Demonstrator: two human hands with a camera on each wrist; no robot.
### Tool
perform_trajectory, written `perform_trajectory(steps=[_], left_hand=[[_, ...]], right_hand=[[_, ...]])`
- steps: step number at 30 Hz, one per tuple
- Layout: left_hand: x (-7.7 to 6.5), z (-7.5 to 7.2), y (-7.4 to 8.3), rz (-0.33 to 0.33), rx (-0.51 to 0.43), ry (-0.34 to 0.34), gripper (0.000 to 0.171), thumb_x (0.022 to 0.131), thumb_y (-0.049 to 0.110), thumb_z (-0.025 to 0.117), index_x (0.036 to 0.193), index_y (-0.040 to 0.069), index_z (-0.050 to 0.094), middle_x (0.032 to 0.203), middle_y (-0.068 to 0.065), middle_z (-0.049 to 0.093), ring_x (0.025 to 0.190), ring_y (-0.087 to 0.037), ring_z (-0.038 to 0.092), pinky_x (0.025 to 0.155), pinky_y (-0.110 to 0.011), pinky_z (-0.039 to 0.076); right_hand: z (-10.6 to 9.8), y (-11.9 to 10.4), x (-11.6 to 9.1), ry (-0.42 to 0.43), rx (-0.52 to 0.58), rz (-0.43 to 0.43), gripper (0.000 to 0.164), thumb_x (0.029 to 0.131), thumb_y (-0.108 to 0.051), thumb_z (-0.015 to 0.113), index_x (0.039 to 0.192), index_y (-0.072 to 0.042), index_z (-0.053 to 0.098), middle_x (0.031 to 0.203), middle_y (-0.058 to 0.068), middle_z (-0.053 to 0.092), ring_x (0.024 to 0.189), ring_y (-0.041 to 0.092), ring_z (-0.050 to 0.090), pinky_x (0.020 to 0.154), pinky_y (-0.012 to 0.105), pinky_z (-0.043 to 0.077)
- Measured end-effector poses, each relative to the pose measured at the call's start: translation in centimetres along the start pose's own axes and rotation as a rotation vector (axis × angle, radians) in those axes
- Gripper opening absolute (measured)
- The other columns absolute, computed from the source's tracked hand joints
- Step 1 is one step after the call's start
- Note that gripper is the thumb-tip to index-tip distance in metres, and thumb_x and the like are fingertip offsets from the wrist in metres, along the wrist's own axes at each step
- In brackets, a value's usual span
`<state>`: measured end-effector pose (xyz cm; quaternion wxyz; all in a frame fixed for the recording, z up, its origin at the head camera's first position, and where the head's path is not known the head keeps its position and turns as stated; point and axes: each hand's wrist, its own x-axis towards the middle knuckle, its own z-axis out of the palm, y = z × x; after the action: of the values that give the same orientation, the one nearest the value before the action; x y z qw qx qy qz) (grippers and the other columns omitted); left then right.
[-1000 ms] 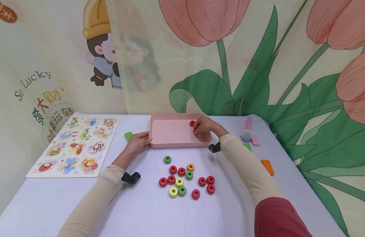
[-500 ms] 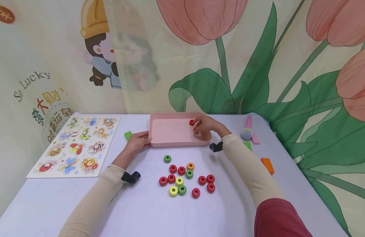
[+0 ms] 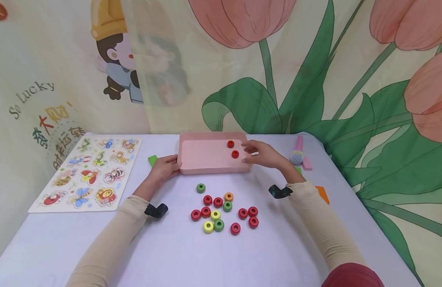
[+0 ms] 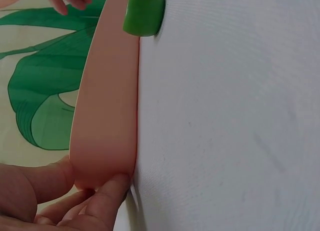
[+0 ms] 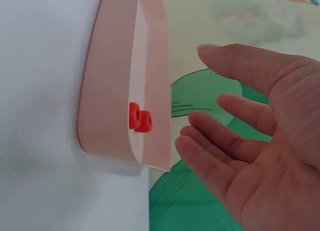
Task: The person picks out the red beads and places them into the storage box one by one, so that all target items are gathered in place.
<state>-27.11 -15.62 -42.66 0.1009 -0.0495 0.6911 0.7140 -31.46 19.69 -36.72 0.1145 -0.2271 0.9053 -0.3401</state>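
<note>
Pink rectangular tray [image 3: 192, 169], smooth matte plastic with rounded corners, at the far middle of the white tabletop [image 3: 178, 255]. Inside, near its right end: two red rings [image 3: 233, 149], glossy, short cylinders with a centre hole. Left hand [image 3: 162, 168] gripping the tray's near-left corner, thumb and fingers pinching the wall. Right hand [image 3: 265, 154] released, fingers relaxed and spread, just beside the tray's right end, holding nothing. Loose rings [image 3: 221, 210] nearer on the tabletop: eight red, three green, two yellow, one orange.
</note>
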Motion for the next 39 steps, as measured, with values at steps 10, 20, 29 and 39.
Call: perform_trajectory(steps=[10, 20, 29, 39], left_hand=[[0.2, -0.1, 0.2, -0.011, -0.016, -0.014, 0.054, 0.098, -0.010, 0.046, 0.148, -0.014, 0.026, 0.150, -0.033, 0.030, 0.135, -0.040, 0.036, 0.109, -0.043, 0.036], [0.1, -0.1, 0.4, -0.023, -0.006, -0.009, 0.055, 0.098, -0.009, 0.048, 0.149, -0.012, 0.026, 0.151, -0.031, 0.030, 0.136, -0.038, 0.036, 0.108, -0.041, 0.037], [0.0, -0.1, 0.2, -0.002, -0.027, -0.021, 0.055, 0.097, -0.011, 0.046, 0.147, -0.014, 0.026, 0.150, -0.033, 0.029, 0.135, -0.040, 0.035, 0.108, -0.043, 0.036], [0.1, -0.1, 0.4, -0.027, -0.005, -0.008, 0.055, 0.098, -0.009, 0.048, 0.149, -0.011, 0.027, 0.151, -0.031, 0.031, 0.135, -0.038, 0.037, 0.108, -0.042, 0.037]], right_hand=[[2.2, 0.6, -7.3, -0.094, -0.004, -0.006, 0.052, 0.089, -0.017, 0.075, 0.135, -0.004, 0.057, 0.131, 0.014, 0.058, 0.121, 0.032, 0.052, 0.099, 0.045, 0.049], [5.3, 1.6, -11.0, -0.267, 0.062, 0.011, 0.041, 0.088, -0.009, 0.073, 0.128, -0.013, 0.064, 0.126, 0.002, 0.061, 0.117, 0.024, 0.056, 0.095, 0.037, 0.052], [6.3, 1.9, -11.2, -0.302, 0.103, -0.035, 0.032, 0.089, -0.004, 0.071, 0.119, -0.015, 0.069, 0.116, -0.001, 0.063, 0.109, 0.022, 0.060, 0.092, 0.035, 0.054], [5.2, 1.5, -10.1, -0.288, 0.080, -0.051, 0.026, 0.088, -0.007, 0.074, 0.113, -0.013, 0.072, 0.109, -0.003, 0.065, 0.105, 0.019, 0.060, 0.088, 0.029, 0.055]])
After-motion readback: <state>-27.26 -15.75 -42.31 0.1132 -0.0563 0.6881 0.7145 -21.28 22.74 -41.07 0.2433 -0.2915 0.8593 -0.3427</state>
